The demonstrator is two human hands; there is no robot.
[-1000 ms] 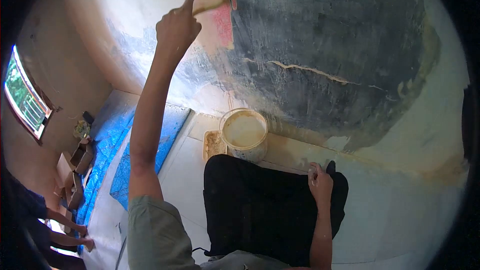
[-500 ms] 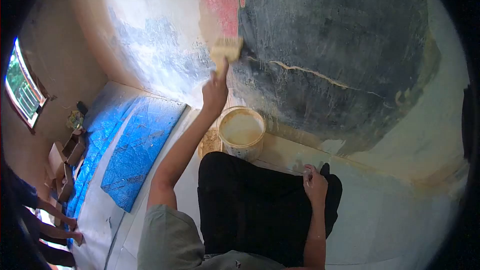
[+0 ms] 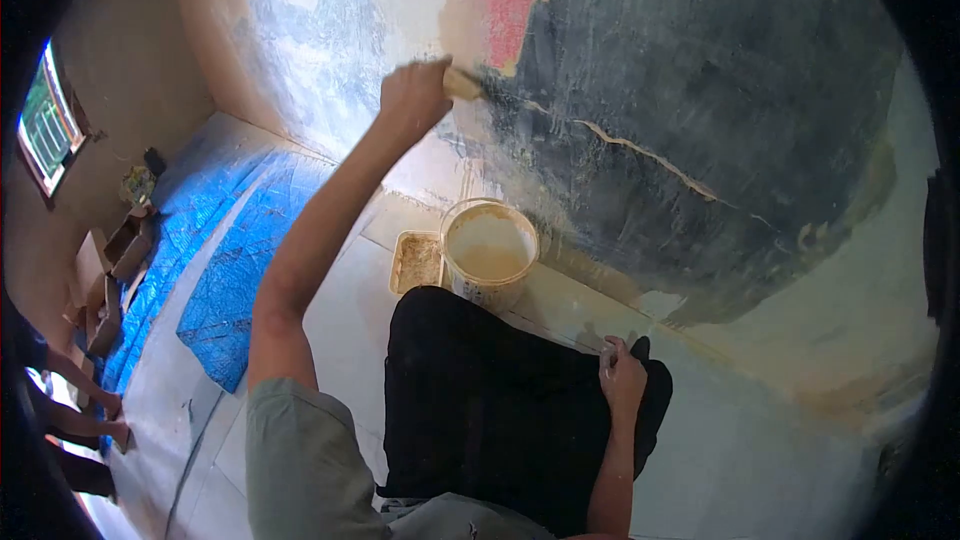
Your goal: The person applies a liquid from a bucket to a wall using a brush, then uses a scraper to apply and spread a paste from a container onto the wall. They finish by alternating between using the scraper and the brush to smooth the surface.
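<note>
Holds the brush [image 3: 461, 84] in the left hand [image 3: 412, 98], closed around the handle, arm reaching up and forward. Places brush at the wall [image 3: 680, 60], just below the red patch [image 3: 505, 15], left of the pale crack [image 3: 650, 152]. Too blurred at the bristle end to confirm contact.

Keeps right hand [image 3: 624, 382] well apart from left, low by the dark-clothed leg [image 3: 480, 380], with fingers curled and pale residue on them. Cannot tell closed from slightly parted, nor rule out something small inside.

Judge brush light, stiff in the handle, softer and springy at the bristles; likely slick if wet. Best taken by the handle, near the bristle base for control, clear of the bristles themselves. Not especially fragile, but likely to splay under hard pressure.

Note bucket [image 3: 495, 290] upright on the floor [image 3: 740, 420] near the wall foot, with pale, fluid-looking contents. Expect it heavier, prone to slopping; better held by the rim, both sides. Note shallow tray [image 3: 398, 258] just beside it, crusted inside. Farther left: blue sheet [image 3: 235, 290], co-worker's hands [image 3: 118, 435] beyond.
</note>
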